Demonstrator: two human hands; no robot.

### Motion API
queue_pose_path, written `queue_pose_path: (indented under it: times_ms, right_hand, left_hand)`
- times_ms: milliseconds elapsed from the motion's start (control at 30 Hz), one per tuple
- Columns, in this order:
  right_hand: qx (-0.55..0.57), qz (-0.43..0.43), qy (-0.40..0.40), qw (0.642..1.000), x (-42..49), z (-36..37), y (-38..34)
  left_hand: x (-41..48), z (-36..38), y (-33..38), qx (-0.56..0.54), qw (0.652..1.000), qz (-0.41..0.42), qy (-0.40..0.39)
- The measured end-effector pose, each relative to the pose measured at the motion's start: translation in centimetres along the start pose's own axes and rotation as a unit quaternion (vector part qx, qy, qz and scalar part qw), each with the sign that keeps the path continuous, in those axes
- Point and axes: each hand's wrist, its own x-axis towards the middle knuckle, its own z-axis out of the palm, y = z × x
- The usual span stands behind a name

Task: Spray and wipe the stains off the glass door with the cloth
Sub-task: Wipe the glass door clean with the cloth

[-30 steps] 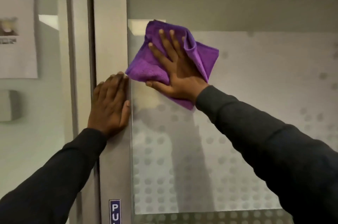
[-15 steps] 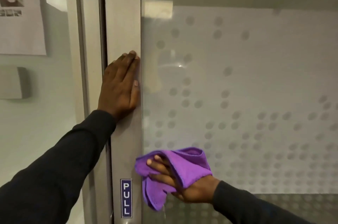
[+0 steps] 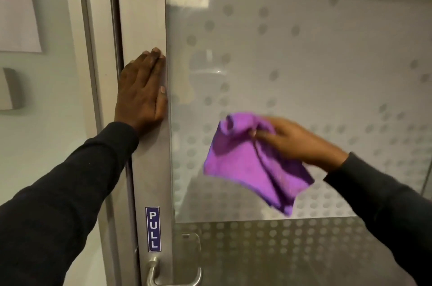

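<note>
Item: glass door (image 3: 304, 75), frosted panel with dot pattern, set in a grey metal frame (image 3: 142, 17); a clear band with denser dots runs below. Step in hand, by judgement: the wiping stage; no spray bottle is in view. Left hand (image 3: 140, 89): flat on the frame, fingers straight and close together, thumb lying along the frame's edge beside the glass, holding nothing, apparently steadying the door. Right hand (image 3: 294, 141): fingers pinched on the upper fold of the purple microfibre cloth (image 3: 252, 164); the cloth hangs loose and blurred over the lower middle of the frosted panel, and whether it touches the glass cannot be told. Next move, by judgement: spread the cloth under a flat palm and press it to the pane. Edges: frame edge close at left; PULL label (image 3: 153, 229) and lever handle (image 3: 173, 278) low on the frame, both to be avoided. Open room: wide unobstructed glass above and to the right. Stains: none clearly discernible among reflections.
</note>
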Motion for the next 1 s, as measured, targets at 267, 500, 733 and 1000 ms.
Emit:
queue_pose_path:
  times_ms: [267,500,733,1000]
  right_hand:
    - [-0.234,-0.094,0.325,0.911,2.9,5.8,0.5]
    - [-0.423,-0.13,0.261,0.858,8.9,7.2,0.0]
    - [-0.402,-0.102,0.345,0.842,17.2,-0.6,-5.0]
    - [-0.441,-0.289,0.108,0.843,2.3,17.6,5.0]
  left_hand:
    - [0.0,0.2,0.0,0.003,1.0,0.008,0.014]
    - [0.1,0.6,-0.2,0.009,1.0,0.016,0.02]
    - [0.1,0.6,-0.4,0.01,0.999,0.022,0.033]
    - [-0.1,0.8,-0.4,0.031,0.999,0.013,0.006]
